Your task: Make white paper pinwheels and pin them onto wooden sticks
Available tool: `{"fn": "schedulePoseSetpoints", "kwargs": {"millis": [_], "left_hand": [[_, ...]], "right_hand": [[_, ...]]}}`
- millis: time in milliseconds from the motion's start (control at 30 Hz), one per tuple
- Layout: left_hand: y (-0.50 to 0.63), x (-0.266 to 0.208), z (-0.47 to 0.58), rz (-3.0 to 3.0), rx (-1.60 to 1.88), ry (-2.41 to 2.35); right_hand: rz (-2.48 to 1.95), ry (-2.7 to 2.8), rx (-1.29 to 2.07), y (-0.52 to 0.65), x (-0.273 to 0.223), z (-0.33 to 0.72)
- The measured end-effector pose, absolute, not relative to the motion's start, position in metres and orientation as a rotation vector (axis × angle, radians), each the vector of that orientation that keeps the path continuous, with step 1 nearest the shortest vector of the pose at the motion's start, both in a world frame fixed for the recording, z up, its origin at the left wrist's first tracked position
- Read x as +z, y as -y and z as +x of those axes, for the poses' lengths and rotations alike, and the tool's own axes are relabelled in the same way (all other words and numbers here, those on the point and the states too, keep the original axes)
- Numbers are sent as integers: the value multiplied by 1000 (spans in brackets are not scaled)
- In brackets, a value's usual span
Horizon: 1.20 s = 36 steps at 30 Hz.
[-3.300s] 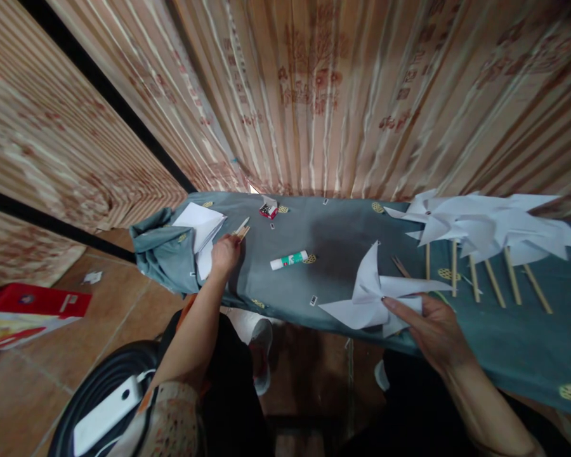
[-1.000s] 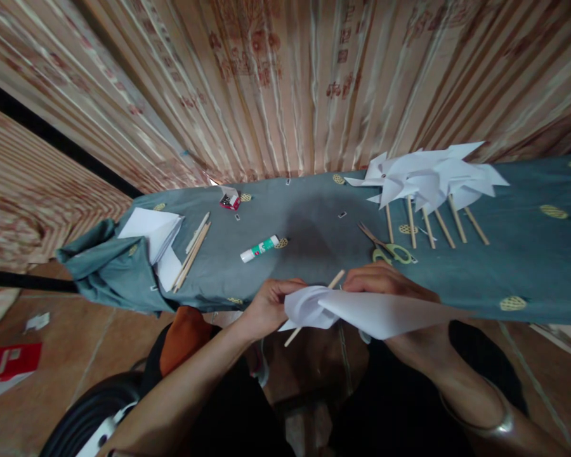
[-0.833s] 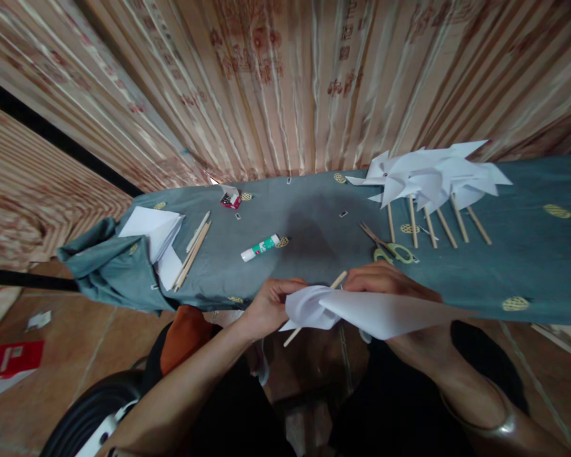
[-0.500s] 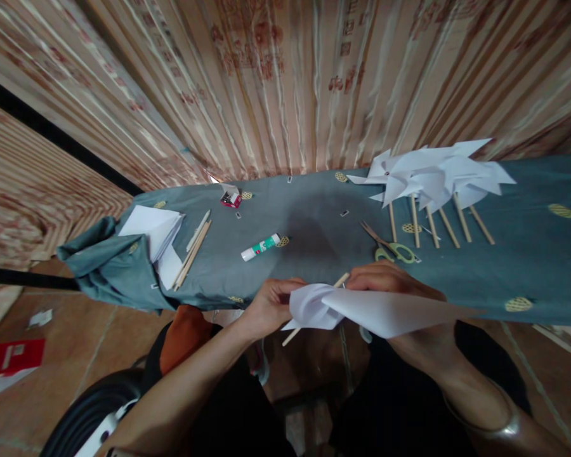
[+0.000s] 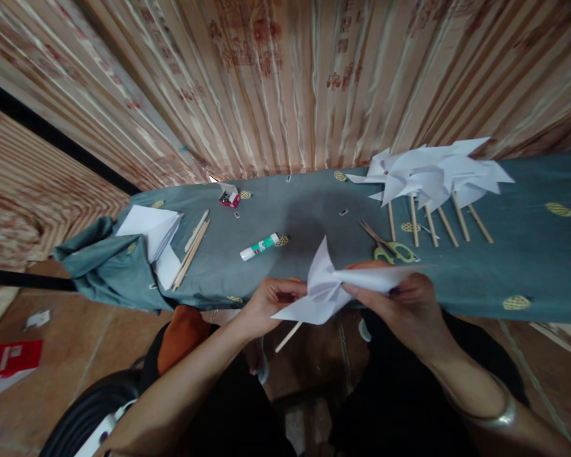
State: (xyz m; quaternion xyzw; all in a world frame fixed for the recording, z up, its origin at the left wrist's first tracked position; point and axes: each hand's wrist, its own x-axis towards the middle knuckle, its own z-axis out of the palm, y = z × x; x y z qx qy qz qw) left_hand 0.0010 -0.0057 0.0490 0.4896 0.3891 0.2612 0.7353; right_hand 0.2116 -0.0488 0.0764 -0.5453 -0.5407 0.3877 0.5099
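A white paper pinwheel (image 5: 321, 295) is held between both hands above the near table edge. Its wooden stick (image 5: 288, 337) pokes out below the paper, slanting down to the left. My left hand (image 5: 269, 306) is closed at the pinwheel's left side, fingers partly hidden behind the paper. With its thumb at the pinwheel's centre, my right hand (image 5: 400, 301) pinches the paper from the right; its other fingers are behind. Beyond the right hand lie green-handled scissors (image 5: 393, 249), and a glue stick (image 5: 259, 247) lies beyond the left.
Several paper pinwheels (image 5: 438, 171) on sticks lie at the table's back right. A small red box (image 5: 229, 197) stands open at the back. On the left are wooden sticks (image 5: 190, 257), a white pen (image 5: 197, 230) and folded white paper (image 5: 147, 222). A patterned curtain (image 5: 285, 89) hangs behind.
The pinwheel has turned so its blades and centre face me. My right hand has come round to the front, thumb on the centre; the stick's upper end is now hidden.
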Motion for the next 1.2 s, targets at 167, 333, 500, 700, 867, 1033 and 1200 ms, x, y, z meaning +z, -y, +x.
{"fn": "schedulePoseSetpoints", "kwargs": {"millis": [167, 333, 500, 700, 867, 1033, 1200], "left_hand": [[12, 36, 12, 916, 593, -956], [17, 26, 22, 779, 679, -1013], [19, 23, 22, 681, 785, -1076], [23, 21, 22, 461, 822, -1066], [37, 13, 25, 352, 913, -1072], [58, 1, 31, 262, 965, -1090], [69, -8, 41, 181, 977, -1070]], "right_hand": [[-1396, 1002, 1237, 30, 50, 213], [-1387, 874, 1367, 15, 32, 210], [-1435, 936, 1429, 0, 25, 208], [-1605, 1274, 1434, -27, 28, 206], [-1715, 1546, 1407, -44, 28, 200], [-1839, 1907, 1296, -55, 27, 198], [-1907, 2210, 1129, -59, 31, 197]]}}
